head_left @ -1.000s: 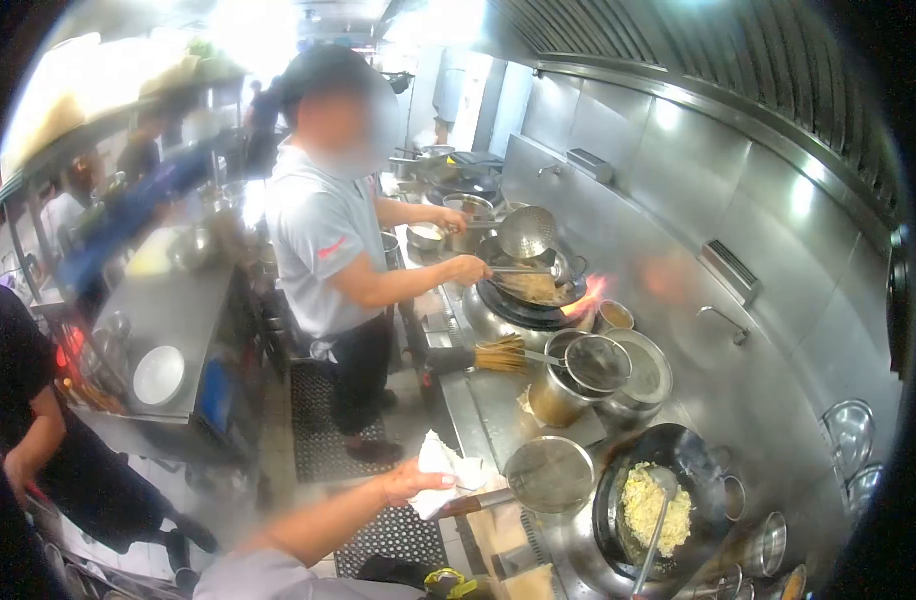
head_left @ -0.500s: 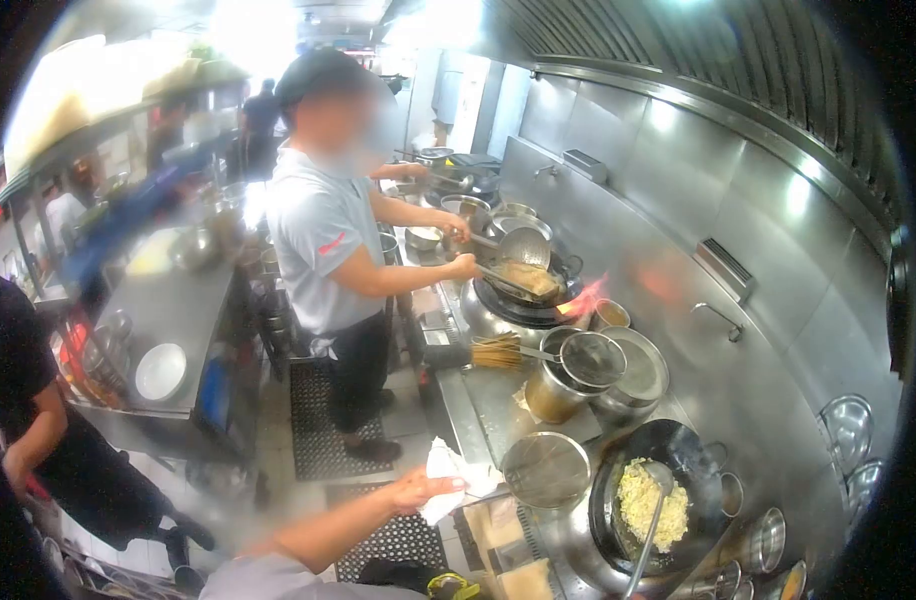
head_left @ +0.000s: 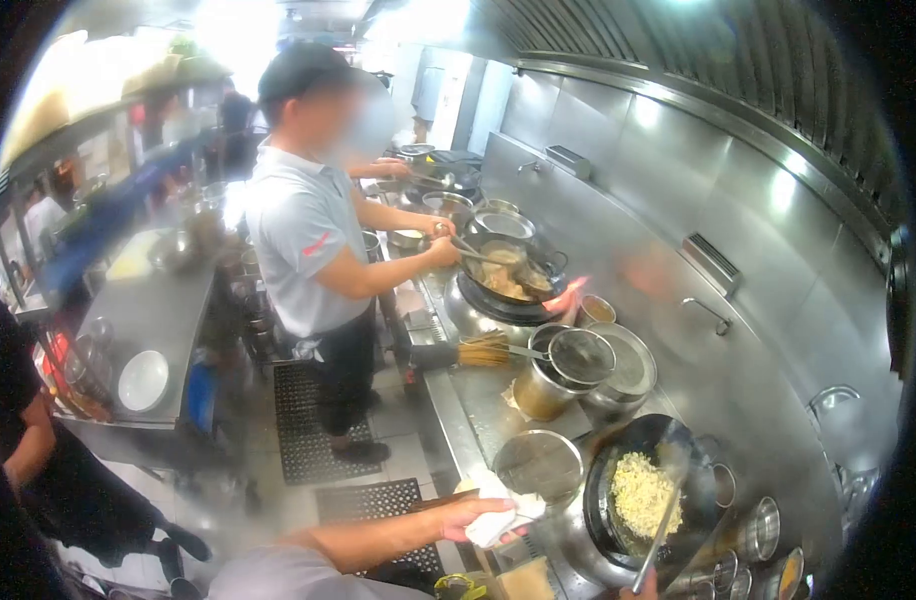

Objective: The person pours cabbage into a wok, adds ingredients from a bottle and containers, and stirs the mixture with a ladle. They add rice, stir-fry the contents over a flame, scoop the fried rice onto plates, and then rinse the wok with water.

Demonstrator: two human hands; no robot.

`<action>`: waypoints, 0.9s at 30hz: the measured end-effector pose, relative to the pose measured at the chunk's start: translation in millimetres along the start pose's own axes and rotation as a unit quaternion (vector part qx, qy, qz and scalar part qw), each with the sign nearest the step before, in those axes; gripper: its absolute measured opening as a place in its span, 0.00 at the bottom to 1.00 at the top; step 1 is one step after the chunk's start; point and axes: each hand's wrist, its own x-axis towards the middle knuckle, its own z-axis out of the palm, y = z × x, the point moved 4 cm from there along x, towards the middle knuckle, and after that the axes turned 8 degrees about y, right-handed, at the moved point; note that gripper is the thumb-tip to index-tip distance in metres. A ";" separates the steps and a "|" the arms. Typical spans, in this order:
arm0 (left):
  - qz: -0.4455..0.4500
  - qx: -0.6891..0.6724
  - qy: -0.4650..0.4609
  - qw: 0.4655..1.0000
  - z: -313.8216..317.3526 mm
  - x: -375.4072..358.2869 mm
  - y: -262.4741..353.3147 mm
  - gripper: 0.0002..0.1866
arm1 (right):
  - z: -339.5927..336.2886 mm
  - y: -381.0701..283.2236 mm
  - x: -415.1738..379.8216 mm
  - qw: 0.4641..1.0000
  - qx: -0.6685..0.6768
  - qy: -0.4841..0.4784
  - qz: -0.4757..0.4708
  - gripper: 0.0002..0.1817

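Observation:
My left hand [head_left: 462,517] is closed on a folded white cloth [head_left: 504,520], to the left of a black wok [head_left: 700,440] and just below a round mesh strainer [head_left: 538,466]. Only part of my right hand [head_left: 640,588] shows at the bottom edge, its fingers round the handle of a long metal ladle [head_left: 661,525]. The ladle's bowl is blurred over the right side of the wok. In the wok lies a heap of yellow, grainy food [head_left: 642,492], possibly rice with egg.
A co-worker [head_left: 303,230] stands ahead at another wok [head_left: 478,295], with flame at its side. Between us are a pot with a strainer [head_left: 552,390] and a bamboo brush [head_left: 485,350]. Metal containers [head_left: 764,528] stand right of my wok. Another person [head_left: 73,490] is at left.
My left hand has moved right with the cloth, closer to the wok. The ladle has lifted and shifted right from the food. The co-worker's strainer has tilted down into their wok.

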 end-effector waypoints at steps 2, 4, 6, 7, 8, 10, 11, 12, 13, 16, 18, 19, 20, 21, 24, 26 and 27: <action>-0.024 0.018 0.040 0.999 1.8 24.8 -12.3 0.26 | -36.4 -61.8 -0.7 0.941 0.200 0.009 0.272 0.32; -0.081 0.055 0.084 0.992 1.5 47.3 -29.6 0.23 | -65.1 -65.1 0.7 0.890 0.398 0.018 0.220 0.31; -0.074 0.093 0.156 0.980 14.8 68.9 -35.0 0.21 | -81.9 -80.2 12.0 0.862 0.421 0.058 0.276 0.33; -0.082 0.098 0.193 0.973 15.8 81.5 -44.0 0.20 | -84.9 -65.1 4.8 0.818 0.499 0.055 0.283 0.31; -0.120 0.099 0.222 0.963 27.5 94.1 -49.2 0.20 | -73.8 -49.0 4.1 0.767 0.553 0.066 0.318 0.30; -0.137 0.115 0.186 0.966 26.7 132.3 -69.6 0.27 | -42.3 -9.1 2.6 0.669 0.606 0.097 0.419 0.27; -0.140 0.117 0.159 0.970 40.0 150.4 -77.6 0.28 | -10.9 36.3 -1.5 0.663 0.580 0.087 0.466 0.24; -0.118 0.152 0.147 0.970 44.5 168.9 -90.4 0.28 | 3.6 46.2 4.0 0.680 0.593 -0.010 0.431 0.23; -0.114 0.160 0.171 0.966 55.2 180.1 -96.6 0.27 | 10.2 43.5 12.7 0.745 0.475 0.030 0.467 0.28; -0.129 0.183 0.190 0.956 72.5 207.0 -106.2 0.24 | -19.6 7.0 23.1 0.887 0.283 0.010 0.366 0.39; -0.139 0.207 0.220 0.943 72.8 218.6 -107.2 0.21 | -56.0 -4.0 12.6 0.830 0.396 0.034 0.391 0.39; -0.137 0.216 0.234 0.938 71.5 223.3 -106.7 0.19 | -66.2 -4.8 3.2 0.785 0.479 0.046 0.391 0.38; -0.145 0.209 0.240 0.937 70.6 230.0 -109.7 0.16 | -71.2 -5.9 -3.8 0.731 0.537 0.041 0.420 0.36; -0.153 0.204 0.245 0.936 69.1 237.3 -113.4 0.14 | -63.1 0.5 -4.7 0.680 0.584 0.028 0.442 0.37; -0.155 0.177 0.237 0.943 46.0 257.9 -126.2 0.07 | -8.4 54.2 -2.9 0.712 0.519 -0.014 0.472 0.36; -0.138 0.201 0.227 0.943 28.1 270.4 -125.1 0.08 | -17.2 44.6 20.9 0.834 0.363 0.006 0.416 0.36; -0.131 0.188 0.236 0.944 31.3 266.9 -120.7 0.07 | -27.1 46.3 29.0 0.862 0.316 0.023 0.397 0.36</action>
